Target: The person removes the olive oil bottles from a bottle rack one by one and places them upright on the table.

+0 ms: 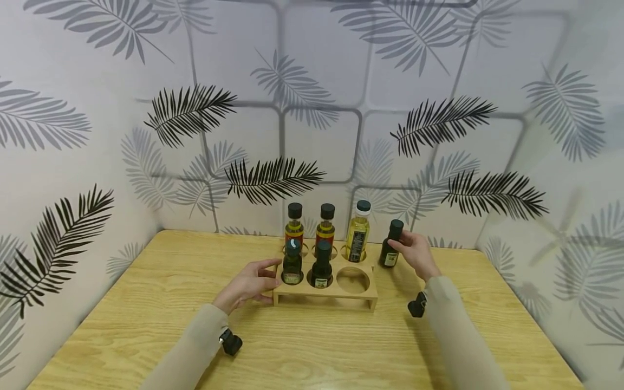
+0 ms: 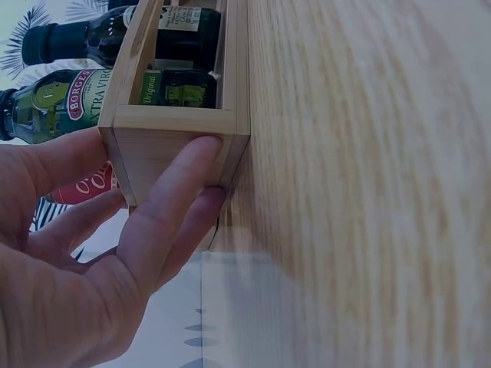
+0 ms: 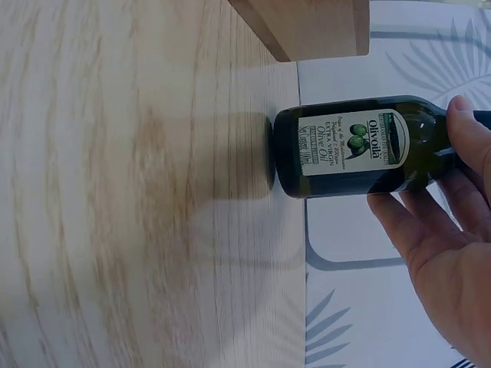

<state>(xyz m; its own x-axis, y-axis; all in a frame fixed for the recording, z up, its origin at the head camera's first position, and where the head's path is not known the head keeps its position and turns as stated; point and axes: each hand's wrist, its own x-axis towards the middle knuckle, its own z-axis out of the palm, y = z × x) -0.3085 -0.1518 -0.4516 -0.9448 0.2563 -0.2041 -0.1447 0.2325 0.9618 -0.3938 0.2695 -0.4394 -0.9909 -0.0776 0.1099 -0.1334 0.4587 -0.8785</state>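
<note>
Nearest the camera, beige sleeves (image 1: 463, 336) rise from the bottom edge of the head view. Left of centre, the left hand (image 1: 248, 284) rests spread fingers against the left end of a wooden rack (image 1: 322, 292), apparently steadying it. Right of centre, the right hand (image 1: 416, 255) pinches a dark olive-oil bottle (image 1: 388, 253) around the neck between thumb and fingers. The bottle is upright, just beside the rack's right end; whether its base touches the worktop (image 1: 312, 346) I cannot tell. Five other bottles (image 1: 358, 238) stand in the rack, leaving its front-right hole (image 1: 353, 279) unfilled. The step in hand looks like shifting this bottle between worktop and rack, direction unclear. If it is bound for the hole, the next move calls for lifting it over the rim and lowering it straight.
</note>
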